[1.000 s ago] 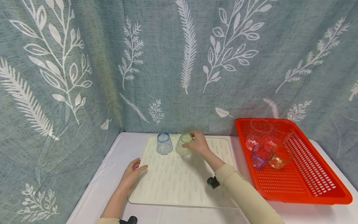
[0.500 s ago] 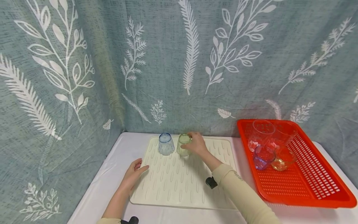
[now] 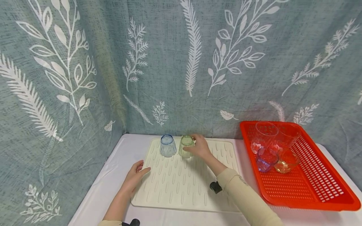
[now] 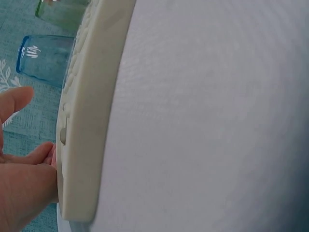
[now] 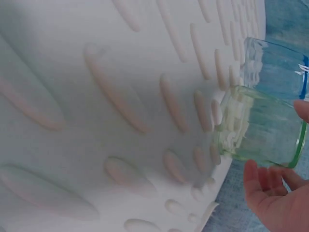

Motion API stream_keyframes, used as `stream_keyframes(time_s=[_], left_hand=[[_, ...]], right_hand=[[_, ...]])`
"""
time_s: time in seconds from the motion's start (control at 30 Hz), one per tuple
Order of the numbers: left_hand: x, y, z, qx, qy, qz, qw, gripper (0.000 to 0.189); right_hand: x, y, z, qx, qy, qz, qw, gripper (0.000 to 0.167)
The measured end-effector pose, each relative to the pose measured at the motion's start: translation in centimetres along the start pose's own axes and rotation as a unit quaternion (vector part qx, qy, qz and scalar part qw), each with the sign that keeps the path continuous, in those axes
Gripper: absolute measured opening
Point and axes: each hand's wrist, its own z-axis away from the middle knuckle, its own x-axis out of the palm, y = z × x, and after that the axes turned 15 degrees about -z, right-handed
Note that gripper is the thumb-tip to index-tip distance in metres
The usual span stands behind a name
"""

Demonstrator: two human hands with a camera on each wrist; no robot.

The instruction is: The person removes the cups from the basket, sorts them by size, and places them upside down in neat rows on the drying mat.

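Note:
On the cream ridged mat [image 3: 167,188], a green-tinted glass [image 3: 185,153] stands with its green edge up. My right hand [image 3: 200,147] holds it from the right, thumb in front and fingers at the far side; the right wrist view shows the fingers [image 5: 273,181] curled against its wall. Just left of it stands a blue-tinted glass [image 3: 168,147], a small gap between them in the head view. My left hand [image 3: 133,177] rests by the mat's left edge with thumb and fingers apart, holding nothing. In the left wrist view its fingertips lie beside the mat's rim [image 4: 84,159].
To the right of the mat sits a red plastic basket [image 3: 285,191]. It holds two tall clear glasses [image 3: 264,135], a purple glass [image 3: 266,160] and a yellow glass bowl or cup [image 3: 287,163]. A leaf-patterned curtain [image 3: 169,62] hangs behind the white table [image 3: 113,157].
The view shifted slightly between the first two frames. My right hand stays around the green glass, with only a slight shift of the wrist. The left hand keeps its place.

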Motion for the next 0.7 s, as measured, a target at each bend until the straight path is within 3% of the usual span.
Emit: stream_keyframes(time_s=[0.33, 0.57, 0.7], left_hand=[[0.0, 0.2, 0.1, -0.002, 0.0, -0.006, 1.0, 0.075], [0.1, 0.1, -0.1, -0.001, 0.001, -0.005, 1.0, 0.074], [0.1, 0.1, -0.1, 0.0, 0.001, -0.008, 1.0, 0.074]], right_hand=[[-0.6, 0.4, 2.0, 0.044, 0.017, -0.087, 0.9951, 0.068], [-1.8, 0.1, 4.6, 0.099, 0.054, -0.193, 0.9747, 0.062], [-3.1, -0.3, 6.3, 0.104, 0.066, -0.244, 0.9619, 0.059]])
